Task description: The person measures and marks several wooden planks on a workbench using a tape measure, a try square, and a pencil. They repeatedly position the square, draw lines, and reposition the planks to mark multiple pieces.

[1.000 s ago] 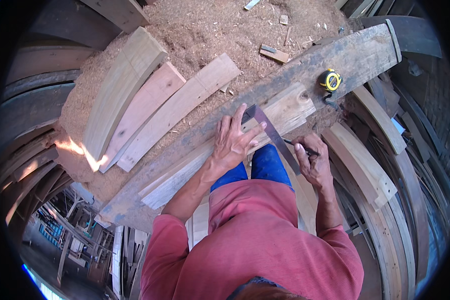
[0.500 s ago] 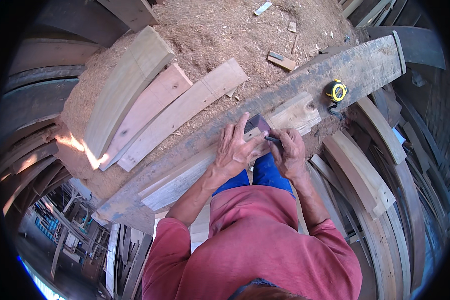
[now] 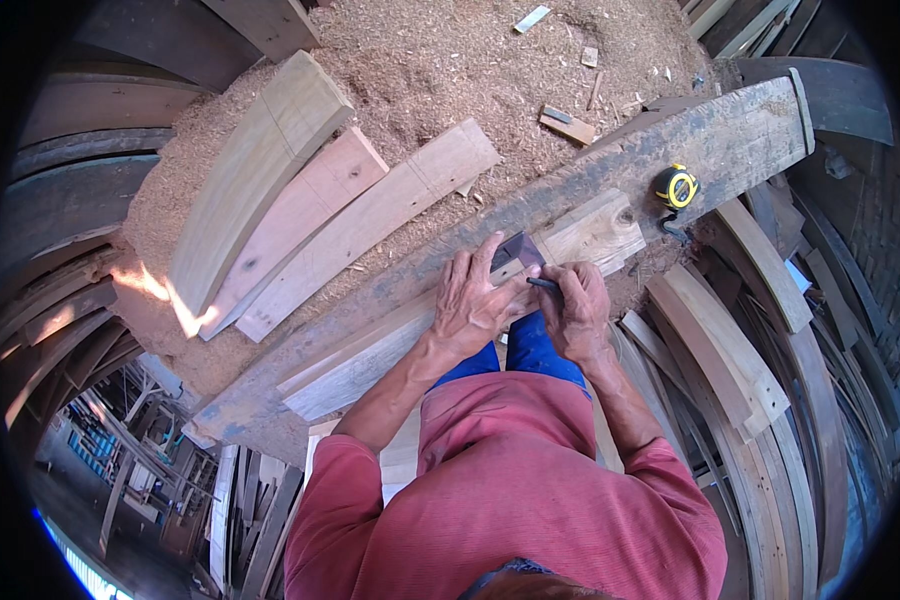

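A pale board [image 3: 595,232] lies slantwise along a long, worn plank bench [image 3: 720,135] in front of me. My left hand [image 3: 467,300] presses a small dark reddish-brown block [image 3: 532,250] down on this board, its fingers at the block's left end and its thumb along the near side. In my right hand [image 3: 580,308] is a thin dark pencil-like stick [image 3: 543,284], pinched between thumb and fingers. The stick's tip is close to the near edge of the block and my left thumb; whether it touches the wood is hidden.
A yellow and black tape measure [image 3: 677,186] sits on the bench at the right. Three cut planks [image 3: 360,235] lie on sawdust [image 3: 420,60] at the far left. Curved boards [image 3: 720,350] are stacked to the right. A small wood offcut [image 3: 567,124] lies beyond the bench.
The right hand has shifted slightly, and the stick's tip has moved a little down and left along the block's near side. The left hand keeps its hold on the block.
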Demonstrator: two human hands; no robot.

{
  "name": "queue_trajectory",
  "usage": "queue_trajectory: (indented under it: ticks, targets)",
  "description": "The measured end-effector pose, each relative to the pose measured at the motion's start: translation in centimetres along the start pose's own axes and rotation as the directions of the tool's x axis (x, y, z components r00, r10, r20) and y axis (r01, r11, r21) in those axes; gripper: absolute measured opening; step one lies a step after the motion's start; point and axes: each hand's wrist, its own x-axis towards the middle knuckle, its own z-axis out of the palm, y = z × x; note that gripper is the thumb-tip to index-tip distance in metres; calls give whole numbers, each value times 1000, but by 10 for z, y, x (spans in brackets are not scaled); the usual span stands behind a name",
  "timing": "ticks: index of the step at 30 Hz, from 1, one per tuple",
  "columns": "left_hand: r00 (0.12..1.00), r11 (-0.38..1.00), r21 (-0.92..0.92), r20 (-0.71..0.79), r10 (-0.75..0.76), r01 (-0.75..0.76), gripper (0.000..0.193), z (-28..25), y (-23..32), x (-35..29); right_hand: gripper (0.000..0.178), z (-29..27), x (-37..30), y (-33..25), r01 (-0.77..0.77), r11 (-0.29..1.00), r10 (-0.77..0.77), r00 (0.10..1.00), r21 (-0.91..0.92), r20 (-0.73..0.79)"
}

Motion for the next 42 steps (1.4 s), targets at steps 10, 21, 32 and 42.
queue_trajectory:
  ticks: [10, 21, 32, 42]
  targets:
    - [1000, 1000, -14, -6, 10, -10, 84, 6, -5, -2, 35, -1, 1, -2, -24, 1000, 24, 1000, 13, -7]
    - [1000, 1000, -11, 6, 14, -14, 75, 5, -3, -1, 29, -7, 5, -5, -105, 994, 105, 994, 18, 11]
    - [999, 999, -9, 9, 32, -32, 77, 3, -2, 0, 20, -46, 13, -12, -123, 970, 148, 983, 209, -111]
    - [999, 999, -4, 5, 42, -42, 77, 4, -4, 0, 23, -40, 12, -11, -80, 972, 96, 993, 220, -63]
